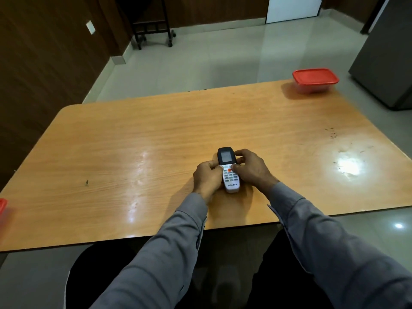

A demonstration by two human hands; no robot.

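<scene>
A white air-conditioner remote [229, 177] with a dark screen end and an orange button lies face up on the wooden table [133, 152], near its front edge. My left hand [206, 178] grips the remote's left side, fingers curled round it. My right hand [250, 167] holds the right side, its fingers curled over the edge by the screen and its thumb on the orange button. Grey sleeves cover both forearms.
A red-lidded plastic container [315, 80] stands at the table's far right corner. Another red container [2, 207] peeks in at the left edge. A grey cabinet [388, 59] stands right of the table, and a wheeled black stand [153, 30] sits on the tiled floor beyond.
</scene>
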